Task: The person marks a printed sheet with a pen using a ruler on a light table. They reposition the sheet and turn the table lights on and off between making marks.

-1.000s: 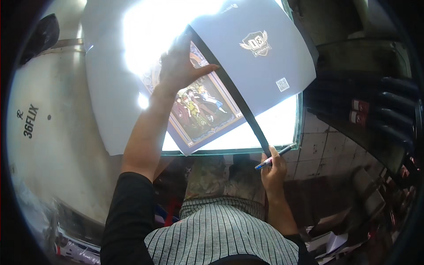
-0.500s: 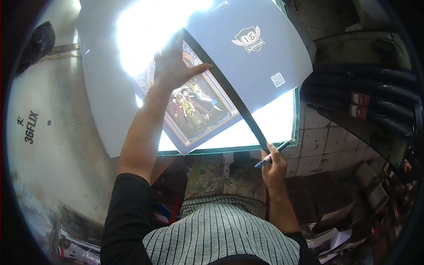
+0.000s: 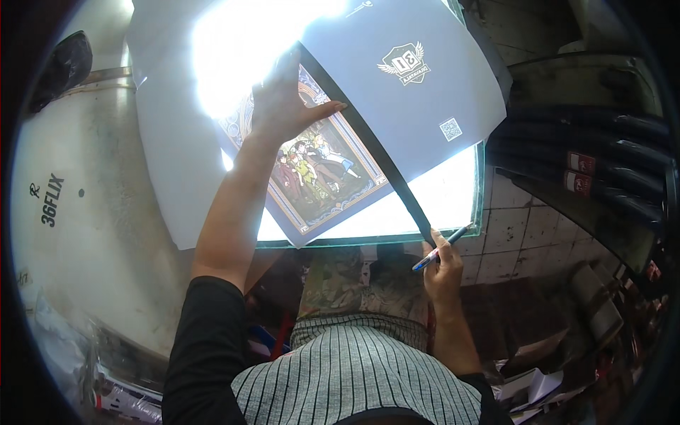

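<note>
A dark blue printed sheet (image 3: 425,134) with a pale crest and a small square code lies on a brightly lit glass panel (image 3: 453,191). A long black ruler-like strip (image 3: 379,152) crosses it at a slant, beside a colourful panel of cartoon figures (image 3: 322,170). My left hand (image 3: 283,106) lies spread over the print, thumb stretched onto the strip; glare washes out its fingertips. At the strip's near end, my right hand (image 3: 443,263) is closed, its fingertips pinching that end. A slim pen (image 3: 443,248) with a pointed tip is also held between its fingers.
Large white sheets (image 3: 166,142) lie under the print on the left. A pale board or tabletop (image 3: 85,248) extends further left, with a black bag (image 3: 67,64) at its far end. Dark rolls (image 3: 567,152) stand to the right above a tiled floor (image 3: 513,227).
The whole view has shifted slightly. Both hands keep their places on the strip, and the pen stays in my right hand.
</note>
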A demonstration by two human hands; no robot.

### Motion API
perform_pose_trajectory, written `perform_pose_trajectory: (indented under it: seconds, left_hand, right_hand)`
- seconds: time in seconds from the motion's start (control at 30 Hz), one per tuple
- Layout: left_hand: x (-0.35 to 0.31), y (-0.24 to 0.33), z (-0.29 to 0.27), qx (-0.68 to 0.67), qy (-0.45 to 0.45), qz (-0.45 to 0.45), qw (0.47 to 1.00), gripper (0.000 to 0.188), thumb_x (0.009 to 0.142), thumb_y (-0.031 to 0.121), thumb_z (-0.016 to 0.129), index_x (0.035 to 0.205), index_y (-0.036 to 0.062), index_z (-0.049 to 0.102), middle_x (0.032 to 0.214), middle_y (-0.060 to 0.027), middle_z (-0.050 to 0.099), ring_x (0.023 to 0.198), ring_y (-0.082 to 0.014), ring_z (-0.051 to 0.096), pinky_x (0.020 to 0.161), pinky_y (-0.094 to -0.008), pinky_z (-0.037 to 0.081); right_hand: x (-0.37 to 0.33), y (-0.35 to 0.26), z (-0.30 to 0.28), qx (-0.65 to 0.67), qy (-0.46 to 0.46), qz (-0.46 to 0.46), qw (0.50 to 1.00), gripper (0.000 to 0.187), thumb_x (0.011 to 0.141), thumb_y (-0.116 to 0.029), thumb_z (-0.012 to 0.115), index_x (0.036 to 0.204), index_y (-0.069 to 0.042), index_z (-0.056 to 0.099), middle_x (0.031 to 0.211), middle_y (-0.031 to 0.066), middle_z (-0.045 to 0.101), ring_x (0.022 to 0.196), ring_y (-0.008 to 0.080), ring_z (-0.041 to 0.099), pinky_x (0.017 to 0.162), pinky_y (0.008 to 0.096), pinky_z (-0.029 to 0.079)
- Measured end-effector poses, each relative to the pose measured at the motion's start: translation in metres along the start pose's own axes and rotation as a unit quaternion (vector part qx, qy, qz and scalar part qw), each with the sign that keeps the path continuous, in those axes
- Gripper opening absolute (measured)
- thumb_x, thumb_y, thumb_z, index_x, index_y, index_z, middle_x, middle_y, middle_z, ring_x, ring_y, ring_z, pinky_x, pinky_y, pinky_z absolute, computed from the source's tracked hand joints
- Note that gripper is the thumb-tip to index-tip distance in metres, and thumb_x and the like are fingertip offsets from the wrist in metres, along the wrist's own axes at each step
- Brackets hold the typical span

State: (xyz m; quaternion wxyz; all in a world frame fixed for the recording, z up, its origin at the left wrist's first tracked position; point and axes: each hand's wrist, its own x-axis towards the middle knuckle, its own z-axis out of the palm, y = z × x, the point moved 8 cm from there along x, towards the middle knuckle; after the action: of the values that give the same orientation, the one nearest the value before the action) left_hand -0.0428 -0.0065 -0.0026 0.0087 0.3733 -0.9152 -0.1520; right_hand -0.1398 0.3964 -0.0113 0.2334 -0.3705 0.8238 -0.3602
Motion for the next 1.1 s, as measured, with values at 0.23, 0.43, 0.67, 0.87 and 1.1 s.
perform_pose_trajectory:
  seconds: [0.23, 0.43, 0.67, 0.87, 1.1]
  left_hand:
    - [0.004, 0.007, -0.004, -0.024, -0.029, -0.006, 0.999, 0.133, 0.065, 0.082, 0.073, 0.157, 0.0004, 0.024, 0.164, -0.0258, 0.019, 0.155, -0.0409, 0.011, 0.121, -0.0643, 0.008]
    - [0.004, 0.005, -0.014, 0.015, -0.073, -0.058, 0.996, 0.147, 0.055, 0.08, 0.081, 0.159, -0.0012, 0.014, 0.166, -0.0244, 0.013, 0.156, -0.0394, 0.006, 0.121, -0.0663, 0.009]
    - [0.005, 0.013, -0.012, 0.028, -0.201, -0.143, 0.969, 0.151, 0.056, 0.072, 0.086, 0.16, -0.0005, 0.004, 0.167, -0.0216, 0.008, 0.156, -0.0361, 0.003, 0.122, -0.0655, 0.013]
    - [0.008, 0.017, -0.022, 0.022, -0.204, -0.147, 0.968, 0.15, 0.056, 0.068, 0.088, 0.16, -0.0011, 0.004, 0.168, -0.0209, 0.005, 0.156, -0.0379, 0.003, 0.122, -0.0653, 0.016]
    - [0.005, 0.016, -0.025, 0.01, -0.203, -0.144, 0.968, 0.147, 0.058, 0.066, 0.088, 0.16, -0.0012, 0.006, 0.168, -0.0212, 0.006, 0.155, -0.0396, 0.007, 0.121, -0.0667, 0.015]
  right_hand:
    - [0.008, -0.011, -0.007, -0.115, -0.024, -0.066, 0.991, 0.042, 0.09, -0.018, 0.076, 0.13, -0.009, 0.066, 0.079, 0.0104, 0.066, 0.068, 0.025, 0.063, 0.061, 0.0395, 0.048]
    - [0.002, 0.021, -0.069, 0.047, 0.189, -0.015, 0.981, 0.048, 0.106, -0.028, 0.057, 0.144, -0.001, 0.049, 0.081, 0.007, 0.064, 0.07, 0.0135, 0.055, 0.062, 0.0284, 0.044]
    - [0.199, -0.094, -0.018, 0.191, 0.085, -0.254, 0.944, 0.026, 0.105, -0.01, 0.051, 0.123, 0.007, 0.059, 0.109, 0.0176, 0.07, 0.101, 0.0208, 0.068, 0.094, 0.0367, 0.053]
    - [0.337, -0.192, 0.098, 0.142, -0.013, -0.327, 0.934, 0.017, 0.097, -0.017, 0.064, 0.104, -0.003, 0.07, 0.082, 0.01, 0.075, 0.075, 0.0184, 0.075, 0.072, 0.0297, 0.058]
    - [0.371, -0.186, 0.153, 0.063, -0.065, -0.312, 0.946, 0.031, 0.095, -0.031, 0.063, 0.095, -0.001, 0.072, 0.078, 0.0124, 0.073, 0.072, 0.0233, 0.073, 0.071, 0.0353, 0.055]
